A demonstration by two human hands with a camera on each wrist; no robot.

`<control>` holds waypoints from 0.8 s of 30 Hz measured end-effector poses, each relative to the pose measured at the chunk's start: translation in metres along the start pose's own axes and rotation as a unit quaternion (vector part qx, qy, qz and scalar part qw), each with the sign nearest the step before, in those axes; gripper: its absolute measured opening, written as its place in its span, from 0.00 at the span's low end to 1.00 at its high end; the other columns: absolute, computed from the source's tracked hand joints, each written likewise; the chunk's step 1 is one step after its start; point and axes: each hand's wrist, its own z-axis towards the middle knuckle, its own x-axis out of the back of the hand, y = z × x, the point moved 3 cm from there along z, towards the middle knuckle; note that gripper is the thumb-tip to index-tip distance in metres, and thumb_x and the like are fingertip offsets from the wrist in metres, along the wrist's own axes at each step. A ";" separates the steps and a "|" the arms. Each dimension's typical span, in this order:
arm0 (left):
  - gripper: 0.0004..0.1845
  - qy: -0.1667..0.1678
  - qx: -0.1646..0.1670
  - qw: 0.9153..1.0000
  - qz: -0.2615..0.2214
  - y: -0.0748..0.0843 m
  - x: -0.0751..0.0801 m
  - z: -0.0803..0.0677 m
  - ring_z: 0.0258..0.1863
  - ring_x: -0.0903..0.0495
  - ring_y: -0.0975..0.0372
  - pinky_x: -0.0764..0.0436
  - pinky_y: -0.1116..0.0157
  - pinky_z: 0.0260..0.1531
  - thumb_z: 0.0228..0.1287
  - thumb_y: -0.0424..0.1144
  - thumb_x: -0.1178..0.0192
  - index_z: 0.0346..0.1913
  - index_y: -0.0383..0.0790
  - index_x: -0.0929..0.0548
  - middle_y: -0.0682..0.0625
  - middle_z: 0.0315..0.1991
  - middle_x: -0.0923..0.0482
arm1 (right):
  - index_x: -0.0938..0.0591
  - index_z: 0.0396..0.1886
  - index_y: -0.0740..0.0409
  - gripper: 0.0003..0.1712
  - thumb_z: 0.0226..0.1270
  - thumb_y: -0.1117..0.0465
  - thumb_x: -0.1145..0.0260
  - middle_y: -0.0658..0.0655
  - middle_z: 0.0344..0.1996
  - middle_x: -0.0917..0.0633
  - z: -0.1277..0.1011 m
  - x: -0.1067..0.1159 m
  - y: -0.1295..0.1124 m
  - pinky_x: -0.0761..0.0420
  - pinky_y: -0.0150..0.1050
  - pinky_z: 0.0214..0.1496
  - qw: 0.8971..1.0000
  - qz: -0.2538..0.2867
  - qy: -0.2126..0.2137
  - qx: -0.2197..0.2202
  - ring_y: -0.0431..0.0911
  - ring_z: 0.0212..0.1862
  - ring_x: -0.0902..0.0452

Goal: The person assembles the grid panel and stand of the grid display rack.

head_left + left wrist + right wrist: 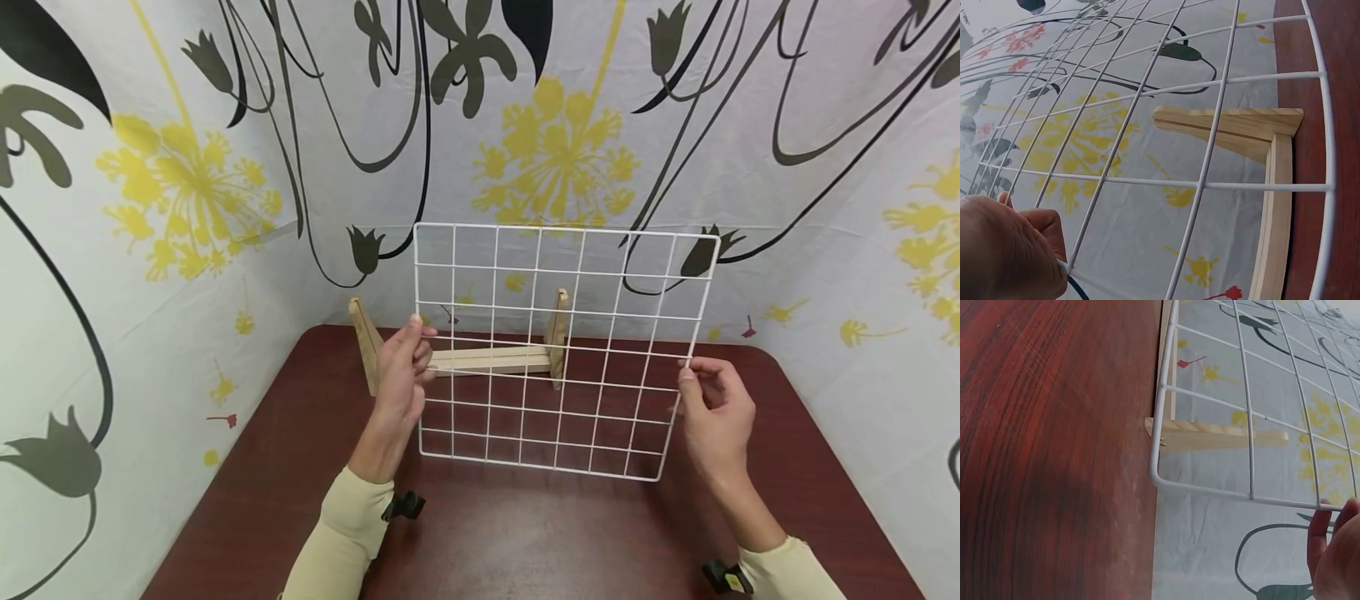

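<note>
**Keep the grid square and level over the stand**

Your left hand (401,375) pinches the left edge of the grid (562,350), thumb in front and fingers curled behind the outer wire. Your right hand (716,417) pinches the right edge about halfway up, fingertips closed on the wire. The grid hangs upright between your hands, clear of the table (525,533), and tilts a little so the right side sits lower.

Just beyond your left hand lies the stand (480,358): a long wooden rail with an upright at each end. The left upright is beside your left knuckles; the right one shows through the grid's middle.

To handle this well, I'd judge:
- Level the two grips first, so the bottom wire runs parallel to the rail.
- Keep the pinches light but firm; a thin wire panel flexes and can twist if one hand leads.
- Move both hands forward together, away from you, toward the rail.
- Watch the bottom corner near your right hand; it is the part closest to catching the table.
</note>
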 end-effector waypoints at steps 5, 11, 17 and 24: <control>0.18 0.005 -0.029 1.000 -0.008 0.003 -0.003 -0.004 0.14 0.47 0.73 0.51 0.74 0.16 0.81 0.46 0.42 0.30 0.43 0.15 0.60 0.18 0.42 | 0.21 0.47 0.77 0.08 0.74 0.72 0.35 0.51 0.37 0.11 -0.001 0.000 -0.002 0.19 0.27 0.23 0.999 0.035 0.008 0.013 0.39 0.21 0.21; 0.19 0.009 -0.055 0.998 -0.023 0.005 -0.005 -0.008 0.14 0.46 0.72 0.51 0.74 0.16 0.81 0.44 0.43 0.29 0.42 0.16 0.59 0.17 0.41 | 0.22 0.48 0.82 0.12 0.75 0.72 0.36 0.52 0.39 0.10 -0.003 0.001 -0.003 0.18 0.28 0.24 0.999 0.034 0.020 0.027 0.41 0.20 0.21; 0.20 0.006 -0.064 0.997 -0.031 0.007 -0.006 -0.012 0.14 0.44 0.72 0.50 0.73 0.16 0.82 0.44 0.44 0.28 0.43 0.16 0.59 0.17 0.40 | 0.22 0.48 0.84 0.13 0.74 0.73 0.36 0.54 0.39 0.10 -0.005 0.001 -0.004 0.20 0.28 0.23 0.997 0.042 0.035 0.051 0.39 0.20 0.19; 0.20 0.003 -0.075 0.997 -0.029 0.008 -0.008 -0.014 0.14 0.45 0.72 0.51 0.72 0.17 0.82 0.43 0.45 0.27 0.43 0.16 0.59 0.16 0.39 | 0.23 0.46 0.85 0.11 0.72 0.76 0.37 0.54 0.39 0.10 -0.008 0.000 -0.007 0.18 0.25 0.25 0.993 0.066 0.050 0.080 0.35 0.25 0.16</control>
